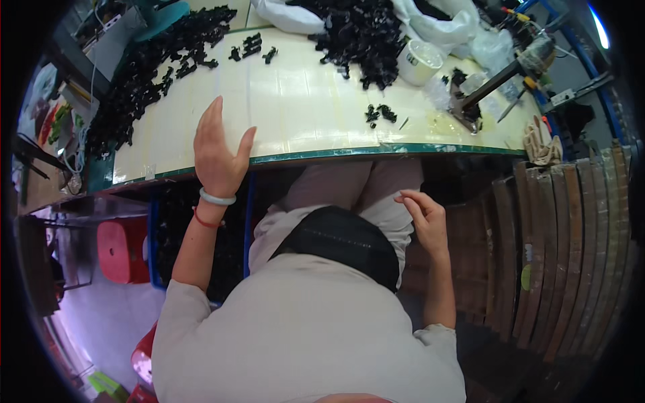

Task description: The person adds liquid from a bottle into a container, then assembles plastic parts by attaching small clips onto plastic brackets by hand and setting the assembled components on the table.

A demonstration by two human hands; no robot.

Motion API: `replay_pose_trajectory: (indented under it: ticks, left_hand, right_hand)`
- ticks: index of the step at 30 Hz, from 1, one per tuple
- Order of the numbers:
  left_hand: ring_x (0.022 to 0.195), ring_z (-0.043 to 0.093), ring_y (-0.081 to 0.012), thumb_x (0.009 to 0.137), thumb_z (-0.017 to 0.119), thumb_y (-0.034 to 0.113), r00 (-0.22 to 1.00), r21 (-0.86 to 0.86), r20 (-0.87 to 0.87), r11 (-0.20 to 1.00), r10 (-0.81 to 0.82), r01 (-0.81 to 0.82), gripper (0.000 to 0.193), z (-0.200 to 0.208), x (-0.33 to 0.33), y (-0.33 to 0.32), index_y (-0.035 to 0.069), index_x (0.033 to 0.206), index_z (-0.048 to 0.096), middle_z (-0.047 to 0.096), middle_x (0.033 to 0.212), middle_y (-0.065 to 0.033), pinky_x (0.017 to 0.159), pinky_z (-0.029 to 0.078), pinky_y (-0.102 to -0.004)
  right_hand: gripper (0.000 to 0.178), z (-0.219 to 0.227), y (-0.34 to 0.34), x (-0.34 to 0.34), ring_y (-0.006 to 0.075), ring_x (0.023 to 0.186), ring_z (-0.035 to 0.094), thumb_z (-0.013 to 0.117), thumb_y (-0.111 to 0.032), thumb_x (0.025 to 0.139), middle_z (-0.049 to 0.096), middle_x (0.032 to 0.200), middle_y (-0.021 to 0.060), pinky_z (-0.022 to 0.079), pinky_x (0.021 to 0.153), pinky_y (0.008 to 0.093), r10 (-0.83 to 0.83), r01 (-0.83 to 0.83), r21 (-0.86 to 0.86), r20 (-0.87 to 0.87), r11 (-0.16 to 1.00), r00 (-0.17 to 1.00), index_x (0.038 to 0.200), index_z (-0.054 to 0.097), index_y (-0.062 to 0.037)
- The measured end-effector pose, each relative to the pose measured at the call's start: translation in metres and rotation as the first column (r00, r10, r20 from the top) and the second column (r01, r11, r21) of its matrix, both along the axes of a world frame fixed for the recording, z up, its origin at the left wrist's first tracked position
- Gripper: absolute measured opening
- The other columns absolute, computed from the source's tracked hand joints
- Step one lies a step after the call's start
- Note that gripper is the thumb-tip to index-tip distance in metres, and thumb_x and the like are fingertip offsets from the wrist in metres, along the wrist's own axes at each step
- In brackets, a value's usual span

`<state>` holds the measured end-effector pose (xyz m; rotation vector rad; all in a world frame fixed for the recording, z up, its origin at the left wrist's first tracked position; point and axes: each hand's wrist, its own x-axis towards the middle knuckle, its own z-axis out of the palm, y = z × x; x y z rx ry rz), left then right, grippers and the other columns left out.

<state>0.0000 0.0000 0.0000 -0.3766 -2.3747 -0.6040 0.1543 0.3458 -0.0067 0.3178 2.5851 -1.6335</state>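
Note:
My left hand (220, 151) is raised over the front edge of the table (282, 101). Its fingers are stretched out together with the thumb spread apart, and nothing is in it. A pale bangle and a red cord circle that wrist. My right hand (428, 218) hovers beside my thigh, below the table edge, with fingers bent in a pinch; whatever lies between the fingertips is too small to make out. Small black plastic parts (381, 114) lie near the front edge. A few more black parts (252, 46) sit farther back.
Large heaps of black parts cover the table's left side (134, 101) and back (359, 40). At the right stand a white tub (420, 62), plastic bags (494, 50) and a metal hand press (470, 111). A blue crate (198, 235), red stool (122, 250) and stacked boards (571, 248) flank me.

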Motion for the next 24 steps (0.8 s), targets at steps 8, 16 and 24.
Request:
replay_pose_trajectory:
  ticks: [8, 16, 24]
  left_hand:
    - [0.064, 0.051, -0.0057, 0.075, 0.074, 0.017, 0.400, 0.614, 0.733, 0.789, -0.550, -0.039, 0.035, -0.053, 0.100, -0.017, 0.000, 0.103, 0.061, 0.057, 0.074, -0.0012, 0.058, 0.043, -0.0206]
    - [0.067, 0.050, -0.0054, 0.077, 0.073, 0.020, 0.112, 0.672, 0.740, 0.734, -0.663, -0.098, 0.035, -0.082, 0.096, -0.003, 0.000, 0.103, 0.061, 0.055, 0.074, 0.0019, 0.062, 0.044, -0.0202]
    - [0.079, 0.061, -0.0247, 0.072, 0.070, 0.032, 0.170, 0.260, 0.942, 0.949, -0.290, 0.181, 0.046, -0.073, 0.049, 0.063, -0.002, 0.102, 0.060, 0.062, 0.092, -0.0163, 0.070, 0.049, -0.0326]
  right_hand:
    - [0.042, -0.053, 0.021, -0.055, 0.0194, 0.114, 0.050, 0.048, -0.026, 0.094, 0.055, 0.123, 0.0113, 0.037, 0.097, 0.0298, 0.436, -0.358, -0.337, 0.190, 0.871, 0.880, 0.129, 0.046, -0.0035]
    - [0.057, -0.082, 0.007, -0.125, 0.0197, 0.130, 0.032, 0.047, -0.048, 0.091, 0.039, 0.140, 0.0087, 0.023, 0.108, 0.0298, 0.607, -0.574, -0.242, 0.503, 0.782, 0.615, 0.133, 0.045, -0.0095]
    - [0.059, -0.155, 0.025, -0.107, 0.0171, 0.122, 0.041, 0.048, -0.046, 0.091, 0.045, 0.133, 0.0142, 0.031, 0.103, 0.0305, 0.466, -0.339, -0.339, 0.436, 0.877, 0.770, 0.132, 0.044, -0.0042]
